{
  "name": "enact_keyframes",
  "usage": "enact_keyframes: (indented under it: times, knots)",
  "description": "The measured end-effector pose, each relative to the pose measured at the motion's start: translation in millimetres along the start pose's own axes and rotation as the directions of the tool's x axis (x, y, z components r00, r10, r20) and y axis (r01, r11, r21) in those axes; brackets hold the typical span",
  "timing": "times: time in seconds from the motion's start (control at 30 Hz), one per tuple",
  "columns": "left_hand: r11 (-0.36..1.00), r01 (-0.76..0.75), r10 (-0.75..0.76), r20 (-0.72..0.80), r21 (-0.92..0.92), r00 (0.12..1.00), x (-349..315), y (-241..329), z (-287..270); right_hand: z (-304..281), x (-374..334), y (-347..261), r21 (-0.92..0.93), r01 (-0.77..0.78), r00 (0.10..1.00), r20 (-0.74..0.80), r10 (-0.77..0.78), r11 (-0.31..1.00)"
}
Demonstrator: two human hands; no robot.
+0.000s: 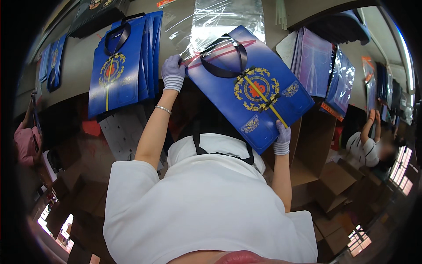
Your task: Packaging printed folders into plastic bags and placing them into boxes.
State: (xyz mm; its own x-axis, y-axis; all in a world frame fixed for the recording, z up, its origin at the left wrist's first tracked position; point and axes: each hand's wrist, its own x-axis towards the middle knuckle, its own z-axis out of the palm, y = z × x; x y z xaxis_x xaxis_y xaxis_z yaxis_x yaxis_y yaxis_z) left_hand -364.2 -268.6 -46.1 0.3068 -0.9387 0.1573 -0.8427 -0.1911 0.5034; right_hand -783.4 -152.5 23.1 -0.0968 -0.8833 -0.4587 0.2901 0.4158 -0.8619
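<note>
A blue paper gift bag (259, 119) with a dark ribbon handle (244, 61), a gold ring design and a yellow cord lies tilted in front of me. My right hand (282, 138), in a striped glove, is closed on its lower right edge. At the bag's upper left corner, my gloved left hand (173, 72) has its fingers curled on the edge of a clear plastic sleeve (176, 37). Pinkish-red strips (206, 58) cross the upper part of the gift bag. More shiny clear sleeves (228, 17) lie just beyond it.
Several matching blue gift bags (125, 81) stand stacked at left on the worktable (176, 22). Plastic-wrapped bags (313, 57) lie at right. Open cardboard boxes (336, 178) sit below. Other people work at far left (27, 143) and far right (362, 143).
</note>
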Motion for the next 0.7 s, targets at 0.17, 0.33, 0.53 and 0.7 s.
enact_keyframes:
  times: [0.17, 0.33, 0.53, 0.7]
  knots:
    - [0.917, 0.157, -0.201, -0.084, -0.366, 0.976, -2, 3, -4, -1, -4, 5, 0.016, -0.034, 0.999, -0.015, 0.035, 0.999]
    - [0.830, 0.128, -0.214, -0.099, -0.543, 0.972, -4, 12, -11, -7, -6, 14, 0.021, -0.037, 0.999, -0.009, 0.037, 0.999]
    - [0.758, 0.024, -0.107, -0.087, -0.652, 0.990, -8, -7, -1, -4, -7, 19, 0.058, -0.047, 0.998, -0.043, 0.049, 0.997]
    - [0.952, -0.026, -0.030, -0.175, -0.306, 0.984, -9, 9, -8, 1, -8, 21, 0.082, -0.028, 0.998, -0.058, 0.033, 0.996]
